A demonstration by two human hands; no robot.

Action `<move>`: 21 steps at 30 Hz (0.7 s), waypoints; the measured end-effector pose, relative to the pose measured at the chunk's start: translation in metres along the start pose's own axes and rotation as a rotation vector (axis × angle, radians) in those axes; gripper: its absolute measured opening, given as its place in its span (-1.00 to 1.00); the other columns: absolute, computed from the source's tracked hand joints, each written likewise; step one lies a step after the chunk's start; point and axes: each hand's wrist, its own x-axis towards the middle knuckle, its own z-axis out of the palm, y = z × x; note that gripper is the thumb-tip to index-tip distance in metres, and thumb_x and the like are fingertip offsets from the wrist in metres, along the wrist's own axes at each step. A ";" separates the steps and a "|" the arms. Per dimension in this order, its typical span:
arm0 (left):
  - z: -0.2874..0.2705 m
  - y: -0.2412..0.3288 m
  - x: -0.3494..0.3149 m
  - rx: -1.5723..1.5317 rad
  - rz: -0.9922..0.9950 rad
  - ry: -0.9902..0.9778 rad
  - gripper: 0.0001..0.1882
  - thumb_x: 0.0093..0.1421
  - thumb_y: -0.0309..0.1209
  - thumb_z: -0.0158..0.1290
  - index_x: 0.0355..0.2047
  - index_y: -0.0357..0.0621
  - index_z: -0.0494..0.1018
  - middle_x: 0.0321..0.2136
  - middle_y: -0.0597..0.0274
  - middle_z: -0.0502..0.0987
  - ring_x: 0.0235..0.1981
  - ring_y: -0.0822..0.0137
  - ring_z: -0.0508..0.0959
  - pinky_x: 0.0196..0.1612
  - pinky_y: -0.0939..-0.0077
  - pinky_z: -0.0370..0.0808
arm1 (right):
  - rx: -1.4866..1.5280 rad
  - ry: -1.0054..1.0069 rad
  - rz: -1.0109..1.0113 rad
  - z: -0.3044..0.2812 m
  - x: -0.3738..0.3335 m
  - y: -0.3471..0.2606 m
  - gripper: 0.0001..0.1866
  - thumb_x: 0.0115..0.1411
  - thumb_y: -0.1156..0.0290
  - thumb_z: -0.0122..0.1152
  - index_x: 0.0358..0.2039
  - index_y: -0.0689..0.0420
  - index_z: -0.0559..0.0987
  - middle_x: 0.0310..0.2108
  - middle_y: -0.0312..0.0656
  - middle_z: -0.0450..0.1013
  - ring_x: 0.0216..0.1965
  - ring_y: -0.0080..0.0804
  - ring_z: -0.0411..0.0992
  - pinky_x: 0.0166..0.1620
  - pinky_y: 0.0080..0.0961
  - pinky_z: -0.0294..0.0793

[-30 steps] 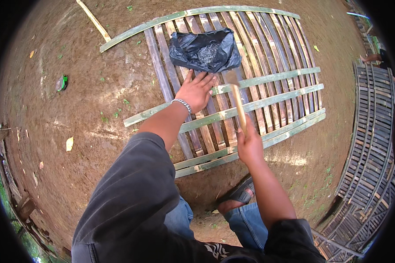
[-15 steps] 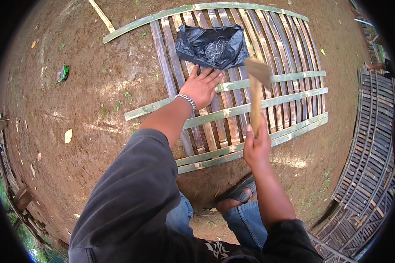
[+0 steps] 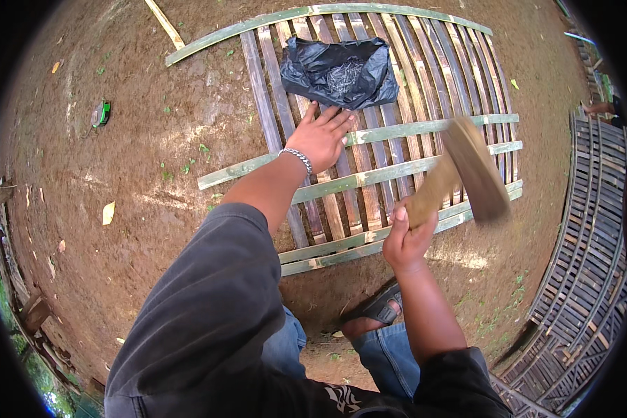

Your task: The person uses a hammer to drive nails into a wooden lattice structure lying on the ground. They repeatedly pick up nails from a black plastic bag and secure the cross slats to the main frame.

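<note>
- Compared with half a second ago, the hammer (image 3: 475, 171) has turned toward the right; its head was beside the bag (image 3: 317, 94), and now it is over the right part of the frame (image 3: 373, 177).
- The head also looks larger and is blurred by motion.
- The right hand (image 3: 409, 240) is closed firmly around the handle, with the thumb laid along it.
- The left hand (image 3: 320, 139) has stayed in its place, back upward, fingers extended and a little apart, fingertips near the bag's lower edge; whether something is under the palm, I cannot tell.
- The bag has not moved: it lies on the far part of the frame, thin black plastic, shiny and wrinkled, opened like a tray.
- In it is a loose heap of nails (image 3: 344, 75), thin and grey.
- The frame is of narrow slats, brown to pale, crossed by longer green strips with smooth skin and visible joints.
- Beneath is brown, uneven soil (image 3: 139, 160).
</note>
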 end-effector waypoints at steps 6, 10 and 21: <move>-0.004 0.009 0.001 -0.020 0.006 -0.033 -0.42 0.44 -0.23 -0.20 0.44 -0.06 0.17 0.42 0.23 0.22 0.45 0.16 0.14 0.51 -0.13 -0.11 | -0.339 -0.290 0.264 0.009 -0.015 0.034 -0.43 0.35 0.47 0.10 0.35 0.08 0.25 0.06 0.20 0.49 0.06 0.21 0.49 0.03 -0.02 0.53; -0.002 0.001 -0.003 -0.018 -0.010 -0.014 -0.42 0.44 -0.24 -0.19 0.43 -0.05 0.18 0.42 0.23 0.22 0.45 0.15 0.13 0.51 -0.13 -0.11 | -0.188 -0.166 0.176 0.009 -0.002 0.012 -0.42 0.35 0.51 0.09 0.34 0.28 0.22 0.10 0.26 0.46 0.01 0.28 0.51 0.00 -0.02 0.54; -0.004 0.005 -0.002 -0.015 -0.011 -0.021 -0.44 0.45 -0.24 -0.23 0.42 -0.06 0.19 0.41 0.20 0.24 0.45 0.13 0.14 0.51 -0.14 -0.10 | -0.339 -0.296 0.457 -0.007 -0.039 0.046 -0.42 0.34 0.43 0.10 0.36 0.06 0.28 -0.04 0.35 0.50 -0.09 0.37 0.51 -0.07 0.07 0.53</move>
